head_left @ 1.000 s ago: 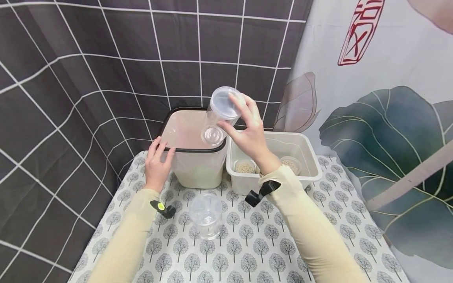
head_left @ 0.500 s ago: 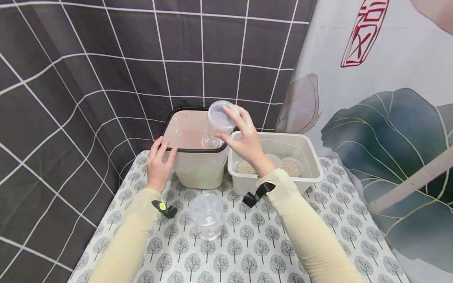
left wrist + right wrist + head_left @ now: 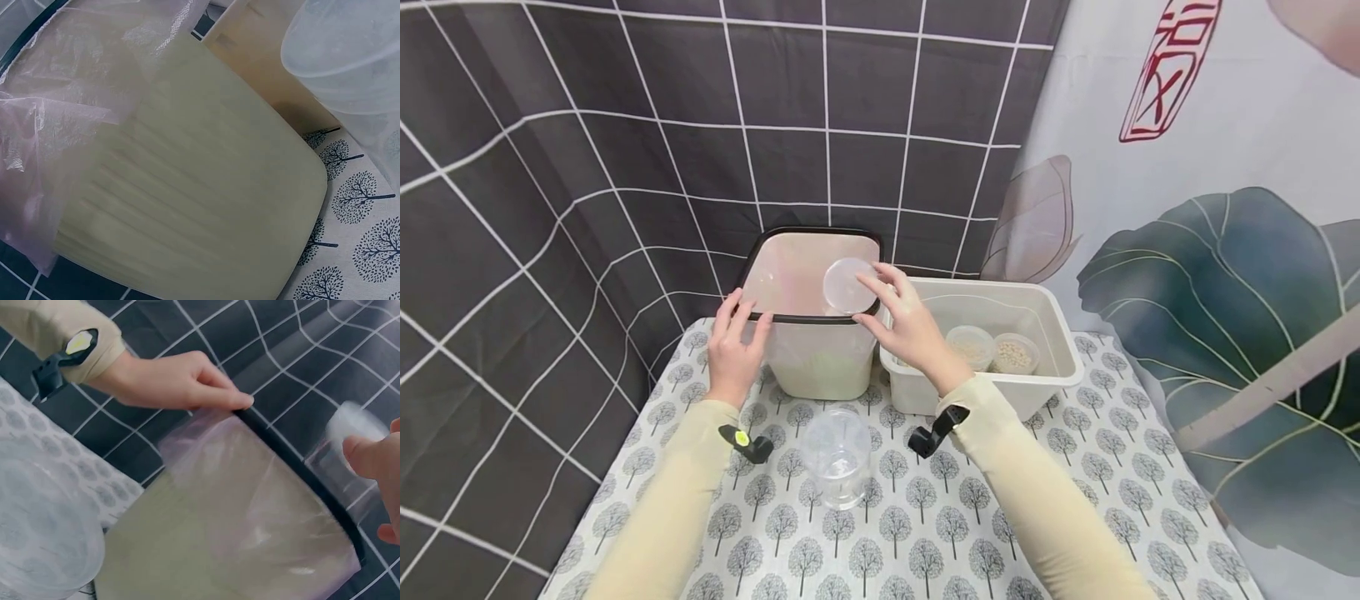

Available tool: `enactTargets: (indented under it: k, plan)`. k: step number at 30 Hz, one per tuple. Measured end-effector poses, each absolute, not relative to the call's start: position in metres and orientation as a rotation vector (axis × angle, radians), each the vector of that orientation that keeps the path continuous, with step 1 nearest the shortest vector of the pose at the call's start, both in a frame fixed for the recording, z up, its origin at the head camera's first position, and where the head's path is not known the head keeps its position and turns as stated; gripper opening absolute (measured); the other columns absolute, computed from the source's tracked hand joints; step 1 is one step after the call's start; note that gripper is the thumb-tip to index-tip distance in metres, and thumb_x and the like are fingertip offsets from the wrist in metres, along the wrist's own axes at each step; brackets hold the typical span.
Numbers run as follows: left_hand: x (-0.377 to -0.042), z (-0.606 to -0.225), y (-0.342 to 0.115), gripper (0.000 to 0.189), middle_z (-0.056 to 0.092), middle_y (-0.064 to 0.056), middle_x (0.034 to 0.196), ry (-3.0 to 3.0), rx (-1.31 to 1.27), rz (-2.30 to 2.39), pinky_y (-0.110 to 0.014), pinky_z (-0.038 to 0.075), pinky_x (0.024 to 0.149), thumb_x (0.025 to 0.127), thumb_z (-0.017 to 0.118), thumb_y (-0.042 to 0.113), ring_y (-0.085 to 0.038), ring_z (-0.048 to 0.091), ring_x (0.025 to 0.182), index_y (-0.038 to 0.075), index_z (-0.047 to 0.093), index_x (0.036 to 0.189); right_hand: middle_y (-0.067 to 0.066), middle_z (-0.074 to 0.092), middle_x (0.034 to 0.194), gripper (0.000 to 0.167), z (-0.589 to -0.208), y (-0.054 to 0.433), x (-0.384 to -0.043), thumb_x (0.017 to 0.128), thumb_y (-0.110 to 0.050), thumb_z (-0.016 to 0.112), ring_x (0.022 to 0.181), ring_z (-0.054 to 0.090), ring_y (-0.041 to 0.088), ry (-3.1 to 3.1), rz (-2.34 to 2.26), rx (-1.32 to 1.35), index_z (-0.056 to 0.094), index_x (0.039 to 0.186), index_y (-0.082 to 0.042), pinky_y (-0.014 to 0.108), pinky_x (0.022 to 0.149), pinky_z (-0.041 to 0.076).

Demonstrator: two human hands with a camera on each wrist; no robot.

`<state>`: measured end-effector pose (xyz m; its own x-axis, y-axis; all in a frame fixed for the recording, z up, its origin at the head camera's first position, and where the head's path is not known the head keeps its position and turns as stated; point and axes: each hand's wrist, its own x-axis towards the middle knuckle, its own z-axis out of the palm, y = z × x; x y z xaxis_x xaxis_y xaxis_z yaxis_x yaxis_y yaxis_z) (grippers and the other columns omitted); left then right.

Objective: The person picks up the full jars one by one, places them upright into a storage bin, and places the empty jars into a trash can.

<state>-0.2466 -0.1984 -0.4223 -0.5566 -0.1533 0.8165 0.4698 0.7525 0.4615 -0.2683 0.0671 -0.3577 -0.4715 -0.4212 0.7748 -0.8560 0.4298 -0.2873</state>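
My left hand [image 3: 732,354] grips the black rim [image 3: 801,318] of a pale trash bin [image 3: 820,367] at its left corner. A thin pinkish bag [image 3: 206,434] hangs over the bin's edge. At the bin's right side, my right hand [image 3: 910,325] is over the rim, its thumb and fingers spread. Right at its fingertips is a clear plastic jar with a translucent lid [image 3: 847,285]. The jar [image 3: 350,456] looks blurred in the right wrist view, apart from the fingers. Its lower part is hidden inside the bin in the head view. The left hand is outside the left wrist view.
Another clear jar [image 3: 837,458] stands upright on the tree-print cloth [image 3: 887,533] in front of the bin. To the right, an off-white tub [image 3: 1037,390] holds lidded containers [image 3: 1015,354] of small pale beans or pellets. A dark checked curtain [image 3: 782,167] hangs behind.
My right hand has moved down and left with the jar, lowering it into the bin's mouth, and its fingers now look loosened from the jar. The left hand has stayed on the rim.
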Motion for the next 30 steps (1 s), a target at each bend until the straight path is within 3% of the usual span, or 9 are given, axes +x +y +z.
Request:
enactTargets:
  k: [14,30]
  plan:
    - [-0.246,-0.428,-0.202,0.032,0.051,-0.018,0.129,-1.984,-0.234,-0.834,-0.039,0.037,0.103,0.086,0.067,0.018,-0.033,0.047,0.121,-0.001,0.064,0.111,0.022,0.05,0.124,0.04,-0.383,0.076,-0.256,0.081,-0.009,0.07,0.114,0.05,0.029,-2.144,0.963,1.019,0.059,0.12,-0.003,0.038,0.097,0.042]
    - [-0.247,-0.424,-0.199,0.031,0.05,-0.016,0.131,-2.003,-0.24,-0.843,-0.037,0.037,0.103,0.088,0.066,0.019,-0.029,0.045,0.123,-0.001,0.063,0.111,0.019,0.051,0.124,0.041,-0.405,0.095,-0.238,0.081,-0.011,0.069,0.114,0.051,0.03,-2.167,0.984,0.993,0.058,0.12,-0.003,0.04,0.097,0.043]
